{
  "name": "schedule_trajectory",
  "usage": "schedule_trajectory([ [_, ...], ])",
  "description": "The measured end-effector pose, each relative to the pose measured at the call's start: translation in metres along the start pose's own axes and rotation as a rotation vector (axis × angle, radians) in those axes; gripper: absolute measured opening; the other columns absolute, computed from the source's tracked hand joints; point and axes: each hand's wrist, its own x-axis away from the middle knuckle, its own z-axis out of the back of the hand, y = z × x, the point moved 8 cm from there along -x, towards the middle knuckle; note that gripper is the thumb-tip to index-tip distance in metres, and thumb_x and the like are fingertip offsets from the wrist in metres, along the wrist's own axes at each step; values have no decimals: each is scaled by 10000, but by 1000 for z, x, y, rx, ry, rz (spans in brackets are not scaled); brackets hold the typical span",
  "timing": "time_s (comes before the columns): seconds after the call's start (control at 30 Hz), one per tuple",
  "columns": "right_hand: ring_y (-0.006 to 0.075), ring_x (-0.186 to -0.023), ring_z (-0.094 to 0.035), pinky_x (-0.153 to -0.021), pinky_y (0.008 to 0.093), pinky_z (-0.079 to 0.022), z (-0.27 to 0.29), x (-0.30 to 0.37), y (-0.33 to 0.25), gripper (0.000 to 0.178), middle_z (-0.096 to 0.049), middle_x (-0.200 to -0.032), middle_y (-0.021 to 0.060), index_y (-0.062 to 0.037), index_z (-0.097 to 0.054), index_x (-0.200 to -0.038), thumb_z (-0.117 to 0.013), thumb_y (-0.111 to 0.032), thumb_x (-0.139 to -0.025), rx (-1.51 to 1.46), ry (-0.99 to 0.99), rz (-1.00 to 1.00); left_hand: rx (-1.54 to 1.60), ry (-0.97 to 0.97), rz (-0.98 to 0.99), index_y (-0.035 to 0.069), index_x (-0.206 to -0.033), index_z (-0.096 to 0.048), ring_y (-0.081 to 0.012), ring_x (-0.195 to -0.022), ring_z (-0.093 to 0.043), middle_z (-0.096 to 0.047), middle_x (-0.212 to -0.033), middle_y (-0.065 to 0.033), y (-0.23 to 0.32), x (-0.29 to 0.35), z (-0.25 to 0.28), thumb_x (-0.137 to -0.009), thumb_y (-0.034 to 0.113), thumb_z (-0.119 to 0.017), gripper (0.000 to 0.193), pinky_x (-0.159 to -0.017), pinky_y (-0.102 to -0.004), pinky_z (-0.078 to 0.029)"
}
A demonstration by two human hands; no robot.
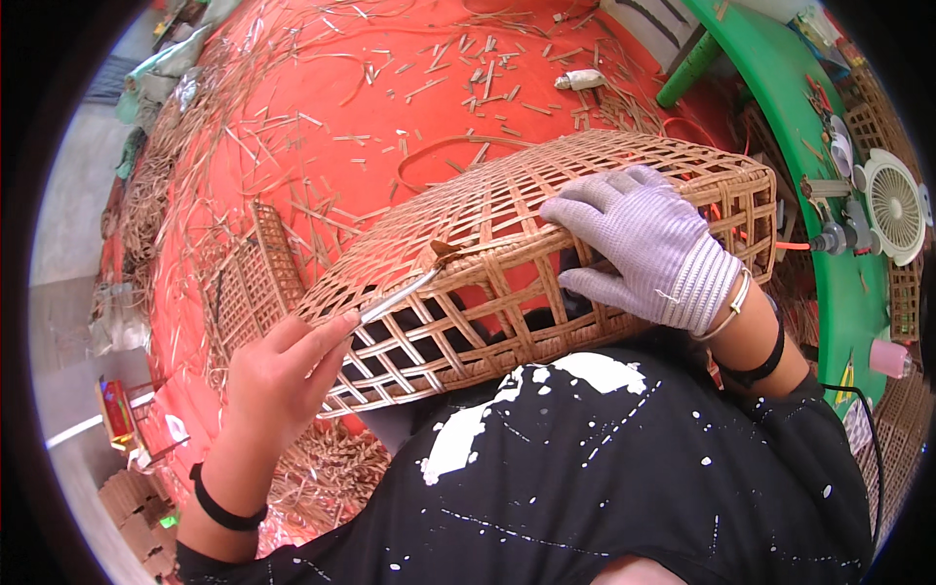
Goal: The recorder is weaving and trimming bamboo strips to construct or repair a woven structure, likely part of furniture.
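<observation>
A long woven rattan basket (507, 283) with an open lattice lies across my lap, tilted, one edge facing up. My left hand (283, 366), bare, is closed round a slim pale-handled tool (395, 295). Its brown tip touches the upper edge of the weave; it looks like a brush, but I cannot tell for sure. Over the same edge, farther right, my right hand (648, 244) in a pale lilac knitted glove grips the basket, with fingers on top and thumb against the near side.
Cut rattan strips (487, 78) litter the red floor covering (312, 78). Another woven panel (255, 268) stands at the left. On the right, a green table (795, 127) carries tools and a white fan (892, 207). Bundled strips (146, 205) line the far left.
</observation>
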Motion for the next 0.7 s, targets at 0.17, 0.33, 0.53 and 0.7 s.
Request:
schedule_trajectory([
  [0.17, 336, -1108, -588, -1027, 474, -403, -5, -6, -7, 554, -612, -1233, 127, -97, -584, -1298, -713, -381, -840, 9, -13, 18, 85, 161, 67, 117, -1100, -751, -188, -538, -564, -567, -689, -48, -10, 21, -17, -810, 26, -762, 304, -487, -335, -443],
  [0.33, 317, -1148, -590, -1004, 470, -411, -7, -7, -11, 557, -620, -1234, 117, -92, -584, -1290, -712, -407, -849, 19, 5, 20, 386, 300, 124, 39, -1118, -728, -182, -557, -503, -519, -670, -76, 0, 33, -46, -844, -3, -745, 278, -516, -301, -396],
  [0.53, 316, -1136, -612, -1018, 499, -417, -7, -6, -10, 563, -637, -1201, 130, -70, -581, -1269, -696, -441, -862, 20, 35, 50, 457, 322, 288, 10, -1149, -720, -108, -548, -481, -525, -655, -26, -15, 51, -63, -854, -24, -735, 298, -507, -263, -372],
  [0.7, 315, -1129, -613, -1008, 489, -421, -6, -7, -11, 551, -639, -1191, 126, -74, -584, -1254, -705, -434, -855, 2, 49, 55, 889, 476, 517, -15, -1210, -685, -12, -569, -450, -592, -752, 45, -24, 51, -68, -957, 54, -673, 262, -486, -187, -331],
])
